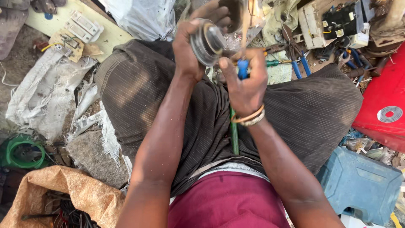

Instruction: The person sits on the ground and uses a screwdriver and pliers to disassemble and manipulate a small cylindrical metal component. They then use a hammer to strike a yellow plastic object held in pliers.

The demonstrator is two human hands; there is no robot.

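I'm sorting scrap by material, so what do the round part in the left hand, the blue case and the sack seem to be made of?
The round part in the left hand looks like bare metal: grey with a shiny rim, though blurred. The blue case seems moulded plastic, matte and dusty, with ribbed panels. The sack looks like coarse woven fabric, tan and crumpled, possibly jute or woven plastic.
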